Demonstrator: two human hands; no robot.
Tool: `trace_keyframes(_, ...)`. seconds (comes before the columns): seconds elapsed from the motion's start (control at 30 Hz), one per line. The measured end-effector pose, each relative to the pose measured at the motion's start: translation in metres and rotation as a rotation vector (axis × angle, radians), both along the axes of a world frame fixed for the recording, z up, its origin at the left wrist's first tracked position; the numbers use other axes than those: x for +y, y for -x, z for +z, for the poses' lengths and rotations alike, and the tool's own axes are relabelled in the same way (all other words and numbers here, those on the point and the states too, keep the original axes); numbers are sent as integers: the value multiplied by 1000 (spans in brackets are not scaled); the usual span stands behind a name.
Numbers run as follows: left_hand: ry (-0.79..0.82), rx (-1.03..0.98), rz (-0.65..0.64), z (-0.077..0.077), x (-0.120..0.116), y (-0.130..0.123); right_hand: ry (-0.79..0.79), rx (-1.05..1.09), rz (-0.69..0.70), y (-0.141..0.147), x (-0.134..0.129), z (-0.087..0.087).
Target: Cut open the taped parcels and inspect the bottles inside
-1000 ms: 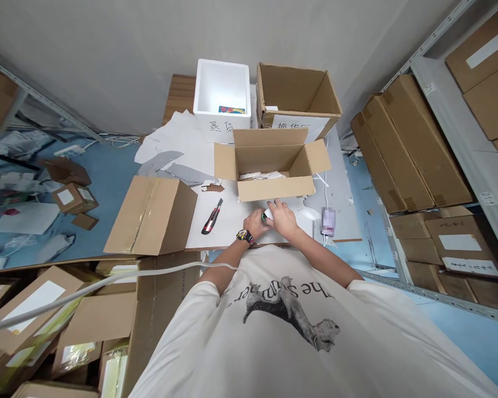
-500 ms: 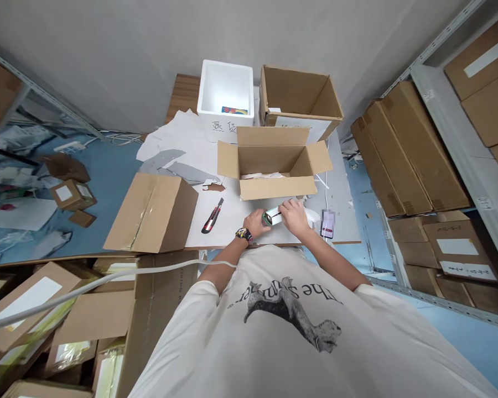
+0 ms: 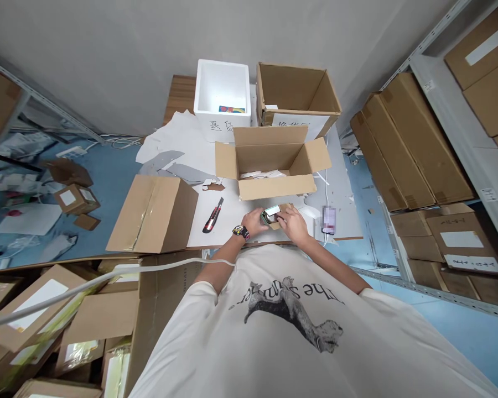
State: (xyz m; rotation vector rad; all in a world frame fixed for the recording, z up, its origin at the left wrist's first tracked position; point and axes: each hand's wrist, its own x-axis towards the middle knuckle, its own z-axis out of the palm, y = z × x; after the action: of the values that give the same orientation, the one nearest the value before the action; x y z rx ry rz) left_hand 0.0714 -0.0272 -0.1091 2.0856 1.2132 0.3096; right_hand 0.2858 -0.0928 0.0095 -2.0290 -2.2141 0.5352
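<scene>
Seen from the person's head, looking down over a cream T-shirt (image 3: 290,326), two bare forearms reach forward to a white surface (image 3: 232,232). The left hand (image 3: 254,222), with a patterned wristwatch (image 3: 241,232) on its wrist, curls around one end of a small white-and-green object (image 3: 270,215). The right hand (image 3: 292,225) is close beside it, its fingers (image 3: 285,219) bent down over the other end and against a small piece of brown cardboard (image 3: 284,214). Both hands are closed around the object and hold it between them, just above the front edge of the surface.

Directly ahead of the hands stands an open cardboard box (image 3: 276,189), flaps spread, with white scraps (image 3: 261,174) lying inside. To the left of the left hand lies a red-and-black utility knife (image 3: 213,215), and farther left a closed cardboard carton (image 3: 153,214). To the right of the right hand are a white crumpled piece (image 3: 309,213) and a phone (image 3: 328,220) with its screen blurred, a white cable (image 3: 326,193) running up from it. Well beyond the hands are a white foam box (image 3: 222,94) and a second open carton (image 3: 296,99). Stacked cartons (image 3: 410,143) fill the shelves on the right.
</scene>
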Motion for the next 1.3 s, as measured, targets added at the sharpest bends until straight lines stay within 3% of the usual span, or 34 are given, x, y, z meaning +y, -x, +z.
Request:
trace_keyframes(0.17, -15, 68, -63, 0, -2, 3, -27, 44, 53, 10, -6, -2)
trace_keyframes(0.3, -32, 87, -105, -2, -3, 0, 107, -138, 4, 27, 10, 6)
trace_keyframes(0.5, -25, 106, -104, -2, -1, -3, 161, -304, 34, 51, 30, 14)
trace_keyframes(0.77, 13, 30, -10, 5, -8, -5, -28, -134, -16, 44, 7, 25)
trace_keyframes(0.9, 44, 1, -16, 13, -5, -3, -127, 76, -88, 26, -4, 49)
trace_keyframes(1.1, 98, -100, 46, 23, 4, 3, -531, 583, -197, -9, 17, 106)
trace_keyframes(1.2, 72, -168, 47, 33, 0, 20, -584, 759, -278, -25, 33, 129)
trace_keyframes(1.3, -74, -177, 37, 55, -8, 48, -586, 859, -313, -37, 45, 139)
